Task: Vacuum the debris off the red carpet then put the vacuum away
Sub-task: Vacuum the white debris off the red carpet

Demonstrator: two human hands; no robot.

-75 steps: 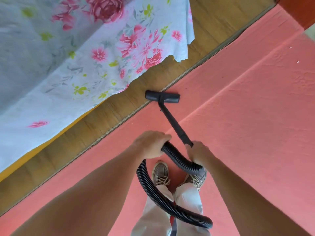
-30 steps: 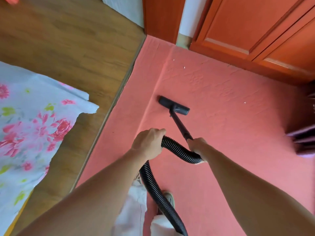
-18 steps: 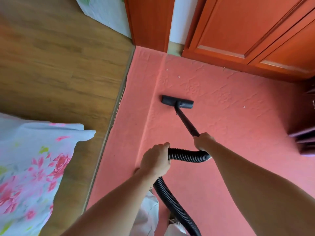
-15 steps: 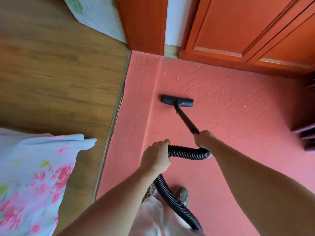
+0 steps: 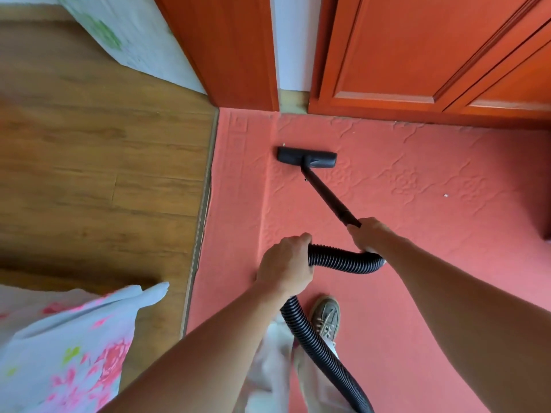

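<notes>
The black vacuum head (image 5: 307,157) lies flat on the red carpet (image 5: 417,263) near its far left corner. A black wand (image 5: 326,195) slopes back from it to my right hand (image 5: 368,234), which grips its near end. My left hand (image 5: 286,265) grips the black ribbed hose (image 5: 343,259), which curves from the wand and runs down past my shoe. One white crumb (image 5: 283,144) sits just beyond the head's left end. Another crumb (image 5: 446,195) lies to the right on the carpet. The vacuum's body is out of view.
Wooden floor (image 5: 104,174) borders the carpet on the left behind a metal strip. An orange wooden cabinet (image 5: 417,55) and door frame (image 5: 232,49) stand along the carpet's far edge. A floral sheet (image 5: 68,347) hangs at the lower left. My shoe (image 5: 326,315) stands on the carpet.
My view has swung from the bed side toward the carpet's far corner. The vacuum head has moved forward toward the cabinet, reaching the white crumbs there. Both hands kept their grip.
</notes>
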